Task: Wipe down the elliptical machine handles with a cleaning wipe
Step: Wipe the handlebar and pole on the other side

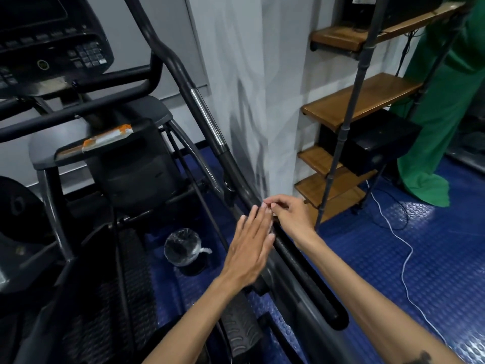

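Note:
The elliptical's right handle [304, 266] is a black padded bar that runs from the lower right up toward a chrome-banded arm [207, 116]. My left hand [249, 250] lies flat over the bar, fingers straight and together. My right hand [291, 214] hovers just past it at the bar's upper part, fingertips pinched together with nothing clearly between them. A small pale sliver [270, 229] shows between the two hands; I cannot tell whether it is the cleaning wipe. The console [52, 48] sits at the upper left.
A small bin with a plastic liner [183, 248] stands on the blue studded floor left of the handle. A wooden shelf rack [362, 101] with a black box stands to the right, beside a green cloth [446, 106]. A white cable [404, 258] trails across the floor. A foot pedal [241, 329] lies below my left forearm.

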